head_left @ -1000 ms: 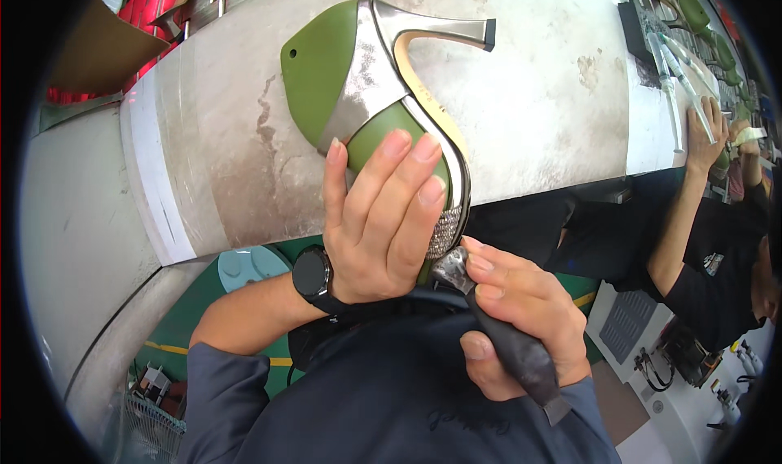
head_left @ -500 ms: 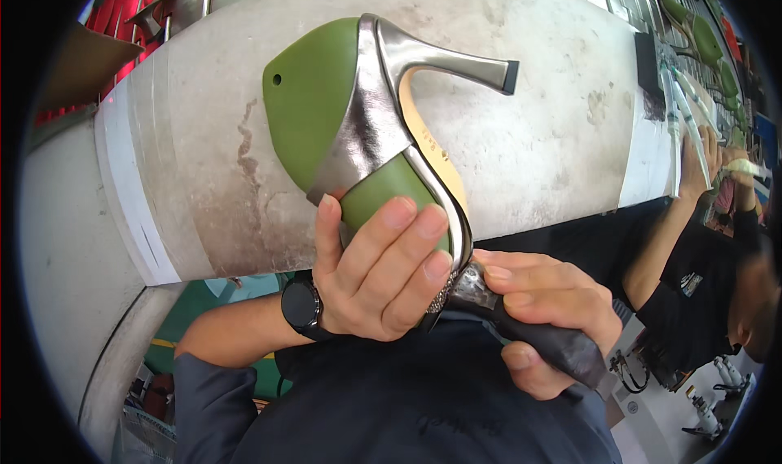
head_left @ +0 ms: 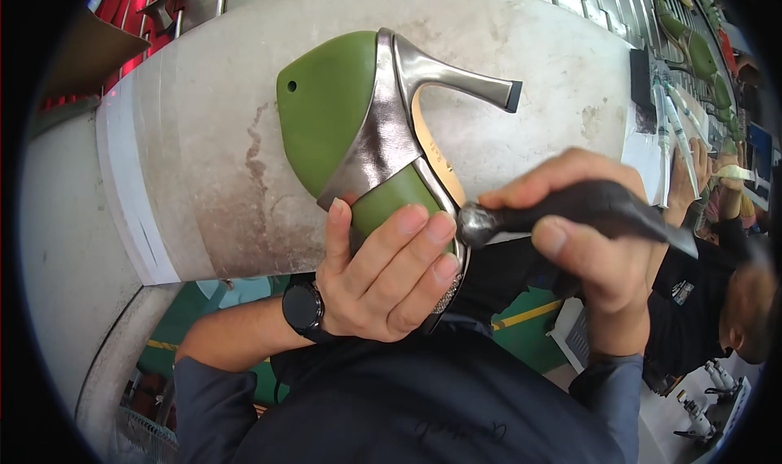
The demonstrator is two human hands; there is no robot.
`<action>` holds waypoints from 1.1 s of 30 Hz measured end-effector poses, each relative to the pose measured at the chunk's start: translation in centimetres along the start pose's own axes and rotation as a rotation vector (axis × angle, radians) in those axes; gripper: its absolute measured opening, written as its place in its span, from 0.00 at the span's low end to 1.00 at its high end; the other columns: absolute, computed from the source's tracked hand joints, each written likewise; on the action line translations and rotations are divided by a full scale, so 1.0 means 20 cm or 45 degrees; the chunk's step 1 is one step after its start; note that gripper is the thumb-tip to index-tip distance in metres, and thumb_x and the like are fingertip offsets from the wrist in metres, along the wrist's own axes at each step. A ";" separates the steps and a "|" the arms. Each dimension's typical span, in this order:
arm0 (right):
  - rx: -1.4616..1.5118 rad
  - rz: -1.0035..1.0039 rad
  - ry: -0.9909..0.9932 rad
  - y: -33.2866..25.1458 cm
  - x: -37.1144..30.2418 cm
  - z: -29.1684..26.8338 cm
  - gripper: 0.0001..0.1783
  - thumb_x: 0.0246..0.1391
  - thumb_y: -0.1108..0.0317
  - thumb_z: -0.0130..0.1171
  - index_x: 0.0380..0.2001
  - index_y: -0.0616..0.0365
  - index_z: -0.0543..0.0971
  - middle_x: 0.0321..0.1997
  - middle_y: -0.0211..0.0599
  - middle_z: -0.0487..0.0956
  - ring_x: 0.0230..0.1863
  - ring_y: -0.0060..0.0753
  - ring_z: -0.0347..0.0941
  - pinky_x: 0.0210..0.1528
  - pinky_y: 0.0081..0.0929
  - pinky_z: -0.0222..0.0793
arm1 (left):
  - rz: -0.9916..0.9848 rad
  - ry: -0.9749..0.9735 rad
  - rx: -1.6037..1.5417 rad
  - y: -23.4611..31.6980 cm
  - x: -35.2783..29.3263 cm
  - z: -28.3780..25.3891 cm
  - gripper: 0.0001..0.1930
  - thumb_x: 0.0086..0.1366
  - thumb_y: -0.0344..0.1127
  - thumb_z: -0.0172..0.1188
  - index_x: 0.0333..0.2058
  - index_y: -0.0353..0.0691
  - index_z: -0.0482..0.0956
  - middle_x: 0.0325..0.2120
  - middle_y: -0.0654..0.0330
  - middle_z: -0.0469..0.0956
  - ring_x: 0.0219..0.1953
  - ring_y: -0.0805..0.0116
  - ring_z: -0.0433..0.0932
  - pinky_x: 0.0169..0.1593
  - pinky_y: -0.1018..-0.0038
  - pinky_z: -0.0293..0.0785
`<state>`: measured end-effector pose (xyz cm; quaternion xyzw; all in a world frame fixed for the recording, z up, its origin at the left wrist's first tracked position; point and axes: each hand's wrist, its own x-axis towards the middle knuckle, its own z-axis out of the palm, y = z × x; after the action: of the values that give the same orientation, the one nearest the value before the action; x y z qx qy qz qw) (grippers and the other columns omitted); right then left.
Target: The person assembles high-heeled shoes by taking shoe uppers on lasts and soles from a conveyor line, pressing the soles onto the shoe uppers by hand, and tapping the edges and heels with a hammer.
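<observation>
A pewter-coloured high-heeled shoe (head_left: 383, 146) sits on a green shoe last (head_left: 326, 114), its heel pointing up to the right. The toe end lies toward my body, where a glittery trim shows. My left hand (head_left: 387, 277), with a dark watch on its wrist, wraps over the front of the shoe and steadies it. In my right hand (head_left: 595, 244) is a dark hammer (head_left: 603, 207), gripped around its middle. Its rounded metal face touches, or nearly touches, the sole edge beside my left fingertips. The hammer's other end tapers to a flat edge.
The shoe rests over a pale, stained work surface (head_left: 554, 65) with a taped left end. Metal conveyor slats (head_left: 570, 4) run along the far side. At the right, another person's hands (head_left: 688, 171) work near several green lasts (head_left: 700, 57).
My right hand has lifted and swung right, bringing the hammer's face up from the toe side to the sole edge. The shoe has shifted slightly right and down; my left hand keeps its hold.
</observation>
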<state>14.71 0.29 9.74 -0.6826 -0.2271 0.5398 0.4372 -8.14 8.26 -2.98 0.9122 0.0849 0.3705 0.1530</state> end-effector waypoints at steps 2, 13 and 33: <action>-0.076 -0.042 0.001 -0.01 0.06 0.02 0.22 0.47 0.64 0.64 0.41 0.72 0.82 0.42 0.57 0.88 0.45 0.45 0.86 0.55 0.35 0.80 | -0.008 0.001 0.005 0.00 -0.01 -0.01 0.19 0.76 0.38 0.57 0.61 0.43 0.71 0.60 0.56 0.80 0.65 0.56 0.78 0.75 0.32 0.52; -0.110 -0.524 0.281 0.02 0.19 0.24 0.18 0.62 0.66 0.63 0.49 0.69 0.82 0.44 0.42 0.89 0.24 0.16 0.74 0.27 0.16 0.70 | -0.001 -0.037 -0.015 0.00 0.02 -0.04 0.17 0.75 0.36 0.57 0.60 0.43 0.72 0.60 0.56 0.80 0.66 0.56 0.76 0.75 0.32 0.51; -0.294 -0.401 0.260 -0.13 0.20 0.14 0.15 0.62 0.60 0.61 0.39 0.65 0.81 0.39 0.53 0.89 0.19 0.19 0.73 0.20 0.16 0.69 | -0.292 -0.475 -0.075 -0.23 0.23 -0.19 0.54 0.61 0.42 0.72 0.75 0.27 0.47 0.72 0.21 0.50 0.75 0.21 0.53 0.69 0.31 0.61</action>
<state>13.80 5.65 9.67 -0.7354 -0.3457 0.3633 0.4558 -7.77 14.61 1.00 0.9444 0.1474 0.1779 0.2338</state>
